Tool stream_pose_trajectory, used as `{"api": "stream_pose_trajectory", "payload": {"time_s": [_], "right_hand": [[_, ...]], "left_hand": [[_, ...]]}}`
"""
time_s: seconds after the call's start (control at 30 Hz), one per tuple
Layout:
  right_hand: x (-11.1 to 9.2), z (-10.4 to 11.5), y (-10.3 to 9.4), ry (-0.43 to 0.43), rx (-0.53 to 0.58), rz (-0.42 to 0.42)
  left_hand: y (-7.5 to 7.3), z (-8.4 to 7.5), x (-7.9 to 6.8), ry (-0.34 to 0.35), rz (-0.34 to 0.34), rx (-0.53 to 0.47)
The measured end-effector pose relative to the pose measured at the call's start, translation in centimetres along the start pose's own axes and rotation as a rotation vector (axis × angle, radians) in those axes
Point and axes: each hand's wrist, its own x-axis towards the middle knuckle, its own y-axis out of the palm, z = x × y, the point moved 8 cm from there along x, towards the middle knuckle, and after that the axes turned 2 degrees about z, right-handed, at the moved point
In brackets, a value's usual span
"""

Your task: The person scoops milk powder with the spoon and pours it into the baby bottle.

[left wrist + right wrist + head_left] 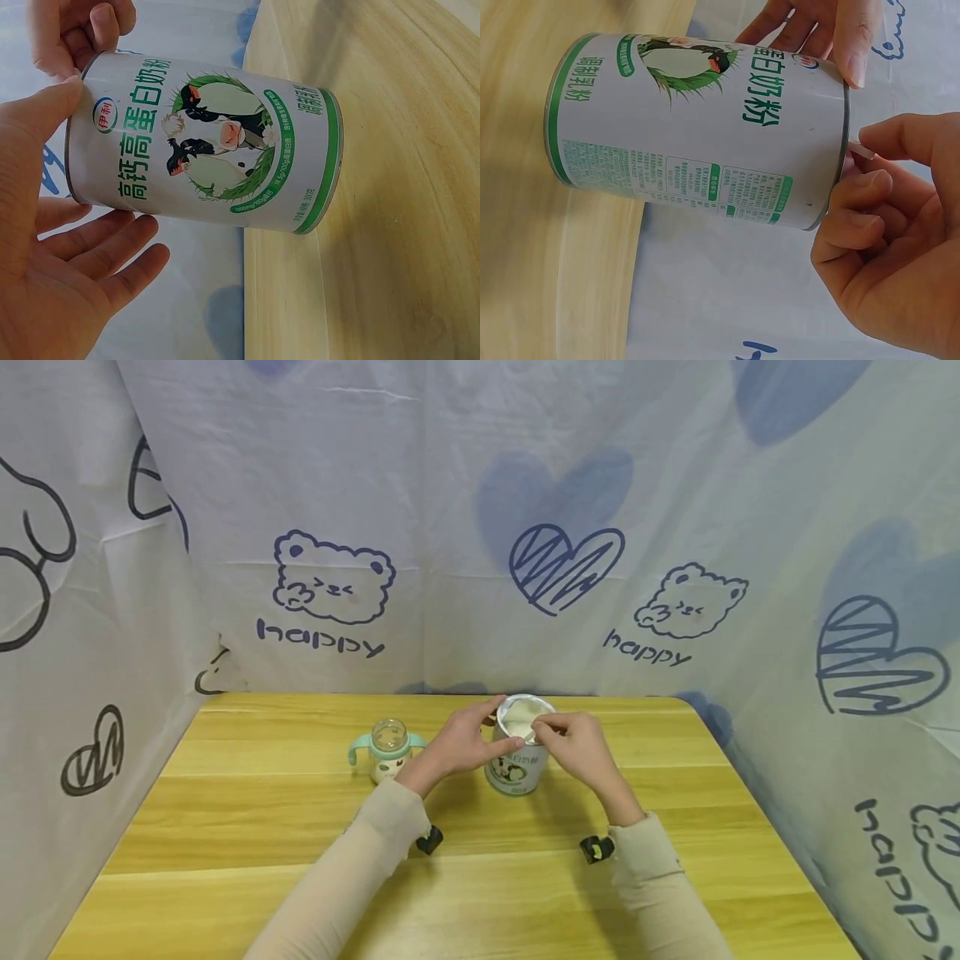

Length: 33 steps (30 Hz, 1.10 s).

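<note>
A white and green milk powder can [517,772] with a cow picture stands upright on the table, its top uncovered and pale powder visible inside. My left hand [468,739] holds the can near its rim, thumb on the near side and fingers around the left side; in the left wrist view the lower fingers reach past the can [210,142]. Over the rim, my right hand [573,743] pinches the white handle of a scoop [861,150] between thumb and index finger. The rest of the scoop is hidden by the can and hand.
Left of the can stands a baby bottle [389,739] with mint-green handles, its mouth uncovered. The wooden table [480,893] ends at a patterned cloth [450,527] hanging behind and at both sides. Dark wrist cameras sit beneath both wrists.
</note>
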Motion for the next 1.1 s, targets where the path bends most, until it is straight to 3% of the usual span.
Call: {"api": "stream_pose_trajectory", "payload": {"time_s": [0.17, 0.37, 0.53, 0.67, 1.1], "right_hand": [[0.0, -0.2, -0.3, 0.008, 0.019, -0.040], [-0.1, -0.9, -1.4, 0.054, 0.015, -0.183], [-0.4, -1.6, -2.3, 0.118, 0.078, -0.267], [-0.6, -1.9, -2.7, 0.154, 0.135, -0.294], [-0.6, -1.7, -2.9, 0.122, 0.181, -0.319]], "left_hand": [[0.1, 0.0, 0.1, -0.004, 0.007, 0.002], [0.1, 0.0, 0.1, -0.007, 0.006, -0.006], [0.1, 0.1, 0.2, -0.005, 0.007, -0.002], [0.0, 0.1, 0.2, -0.002, 0.001, 0.002], [-0.1, -0.1, 0.3, 0.028, -0.001, -0.005]]}}
